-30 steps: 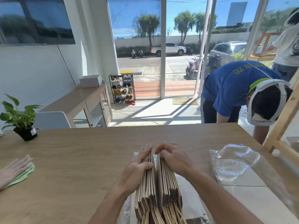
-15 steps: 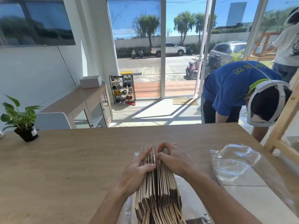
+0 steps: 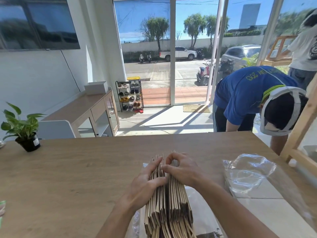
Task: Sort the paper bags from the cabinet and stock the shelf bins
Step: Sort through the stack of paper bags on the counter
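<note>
Brown kraft paper bags (image 3: 173, 201), folded flat and standing on edge in a thick stack, are gripped by both hands. The left hand (image 3: 145, 182) clasps the left part of the stack, fingers laid along its outer side and thumb pressed onto the top edges. The right hand (image 3: 182, 170) pinches the top edges of the right part, index finger and thumb curled to meet. A narrow gap splits the stack between the hands. The stack sits on crinkled clear plastic wrap (image 3: 202, 212) at the near middle of the pale wooden bench (image 3: 68, 177). A crumpled clear plastic bag (image 3: 247, 172) lies on the bench to the right, apart from the stack. At the far left stands a small green potted plant (image 3: 24, 129) in a black pot. Beyond the bench's far right corner a person in a blue shirt (image 3: 248, 93) bends low, beside a light wooden shelf frame (image 3: 301, 126).
</note>
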